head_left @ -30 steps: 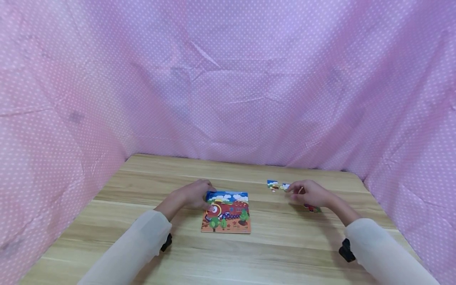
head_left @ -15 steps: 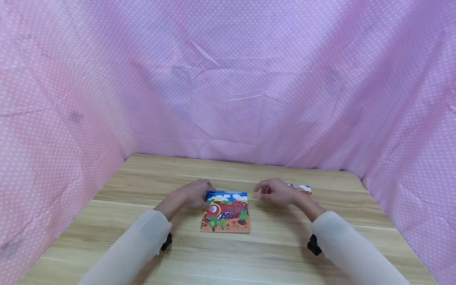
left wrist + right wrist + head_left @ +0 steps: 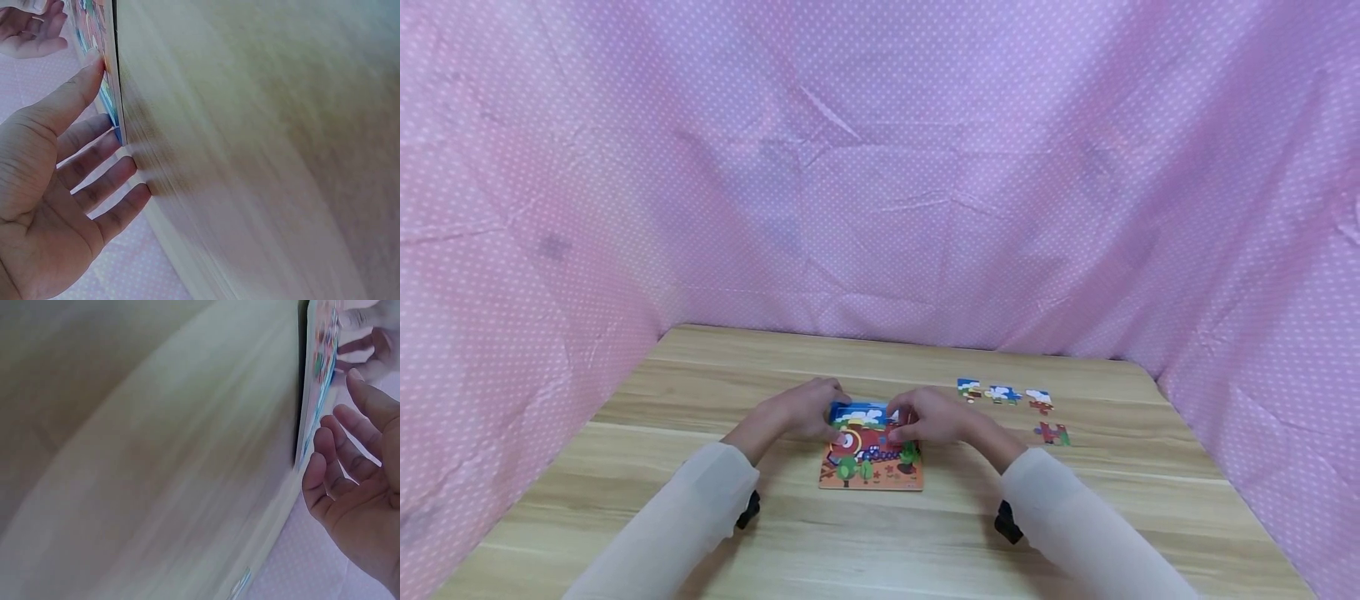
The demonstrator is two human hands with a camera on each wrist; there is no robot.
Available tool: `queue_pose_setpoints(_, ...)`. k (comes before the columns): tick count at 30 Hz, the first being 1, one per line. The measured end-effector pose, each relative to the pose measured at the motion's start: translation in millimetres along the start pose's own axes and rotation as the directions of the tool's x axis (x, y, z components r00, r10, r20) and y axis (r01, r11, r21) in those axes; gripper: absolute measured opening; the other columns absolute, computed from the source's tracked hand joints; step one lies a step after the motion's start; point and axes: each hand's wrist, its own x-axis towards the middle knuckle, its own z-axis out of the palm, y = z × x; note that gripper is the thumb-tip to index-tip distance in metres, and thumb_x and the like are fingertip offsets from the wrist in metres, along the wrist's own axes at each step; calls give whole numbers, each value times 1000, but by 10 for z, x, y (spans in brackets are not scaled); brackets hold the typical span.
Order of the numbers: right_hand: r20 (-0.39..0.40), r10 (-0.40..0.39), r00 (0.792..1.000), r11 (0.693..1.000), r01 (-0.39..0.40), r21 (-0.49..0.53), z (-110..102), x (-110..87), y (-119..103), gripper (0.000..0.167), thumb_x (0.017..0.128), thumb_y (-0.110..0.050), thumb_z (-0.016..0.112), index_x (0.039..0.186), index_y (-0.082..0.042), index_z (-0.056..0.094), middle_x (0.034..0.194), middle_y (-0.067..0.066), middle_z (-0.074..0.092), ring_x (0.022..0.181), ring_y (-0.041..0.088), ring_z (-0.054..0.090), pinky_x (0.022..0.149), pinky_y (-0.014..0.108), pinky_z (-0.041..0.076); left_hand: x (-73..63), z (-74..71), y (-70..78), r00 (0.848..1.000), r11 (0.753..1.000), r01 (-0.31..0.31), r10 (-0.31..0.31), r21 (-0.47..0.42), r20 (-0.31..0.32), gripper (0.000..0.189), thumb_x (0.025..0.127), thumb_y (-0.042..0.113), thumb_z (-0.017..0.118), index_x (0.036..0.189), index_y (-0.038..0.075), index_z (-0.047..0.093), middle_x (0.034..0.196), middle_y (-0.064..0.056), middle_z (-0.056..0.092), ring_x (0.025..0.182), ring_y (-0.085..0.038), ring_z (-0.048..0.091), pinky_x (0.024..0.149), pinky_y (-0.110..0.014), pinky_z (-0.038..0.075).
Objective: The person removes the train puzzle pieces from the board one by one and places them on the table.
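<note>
A square jigsaw puzzle [image 3: 867, 475] with a red train picture lies flat on the wooden table in the head view. My left hand [image 3: 808, 410] holds its far left corner. The left wrist view has that thumb on the picture face and the fingers at the board's edge. Over the puzzle's far right part is my right hand [image 3: 928, 415], its thumb and fingers apart and bent a little. No piece shows between them in the right wrist view. That hand hides part of the picture's upper right.
Several loose jigsaw pieces lie right of the puzzle: a blue and yellow piece [image 3: 968, 389], a cloud piece [image 3: 1002, 394], a white and red piece [image 3: 1040, 400] and a red and green piece [image 3: 1052, 433]. A pink dotted curtain [image 3: 880, 250] surrounds the table [image 3: 880, 550].
My right hand has moved left from the loose pieces to over the puzzle, uncovering those pieces. My left hand has stayed at the puzzle's left corner.
</note>
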Motion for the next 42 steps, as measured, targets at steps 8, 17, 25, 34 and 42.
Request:
queue_pose_setpoints(8,-9,28,1000,1000,-28,9,196,130,-109,41,94,-35,77,127,-12,68,92,-6,62,86,13,58,78,27,51,16,-2,-7,1000,1000,10,-10,-20,5,64,85,38,85,141,15,63,136,-5,56,125,-25,53,109,-48,46)
queue_pose_setpoints(17,-44,77,996,997,-78,-13,276,204,-181,40,88,-34,83,119,-14,68,93,-4,60,86,14,56,78,28,50,23,-6,-44,1000,1000,-26,26,-10,1,64,85,35,85,140,12,63,136,-6,57,126,-26,53,109,-48,46)
queue_pose_setpoints(25,-32,127,991,991,-126,37,238,290,-232,34,84,-28,87,108,-14,67,92,-1,61,86,16,56,80,31,50,80,-15,-113,1000,1000,-25,25,-13,5,64,84,35,86,140,13,64,133,-5,57,123,-24,54,108,-46,47)
queue_pose_setpoints(34,10,173,985,981,-173,88,205,331,-250,34,84,-25,87,106,-13,64,94,2,60,88,17,54,81,33,49,106,-27,-119,999,999,-41,41,-7,3,63,84,35,87,138,11,65,129,-3,59,121,-23,55,107,-45,48)
queue_pose_setpoints(42,28,191,981,975,-193,110,197,341,-259,34,85,-23,86,106,-12,62,95,3,60,89,19,55,82,34,49,110,-37,-108,999,999,-31,31,-30,5,62,84,32,87,138,11,65,128,-3,59,121,-23,55,107,-45,48)
